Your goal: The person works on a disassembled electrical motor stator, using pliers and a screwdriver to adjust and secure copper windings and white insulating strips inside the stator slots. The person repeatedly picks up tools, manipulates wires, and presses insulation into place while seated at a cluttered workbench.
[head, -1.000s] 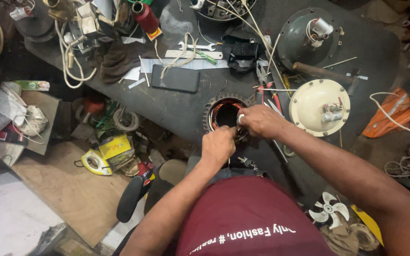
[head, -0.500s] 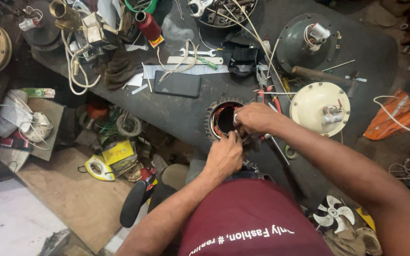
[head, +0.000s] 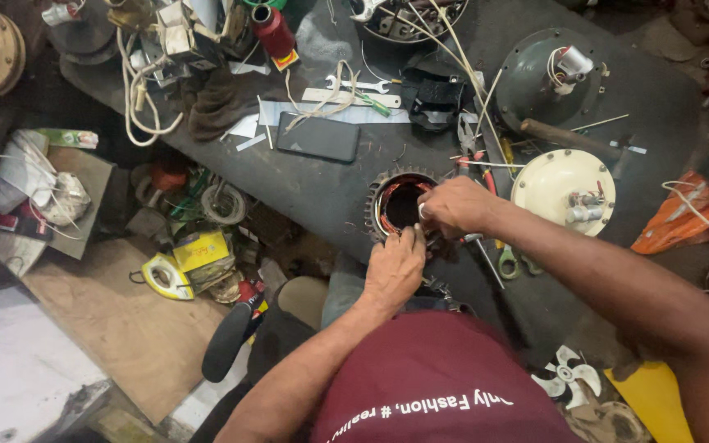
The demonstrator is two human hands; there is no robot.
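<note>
A big dark tabletop (head: 322,193) fills the top of the view. Below its left edge lies a brown wooden board (head: 116,328) on the floor. Left of the board, the floor (head: 10,385) is pale grey.

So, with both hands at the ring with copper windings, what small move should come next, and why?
Probably a short press of the left hand fingers at the near rim of the motor stator, while the right hand steadies the far side. Both hands already rest on its toothed ring on the dark workbench, and the pliers lie unused beside it.
</note>
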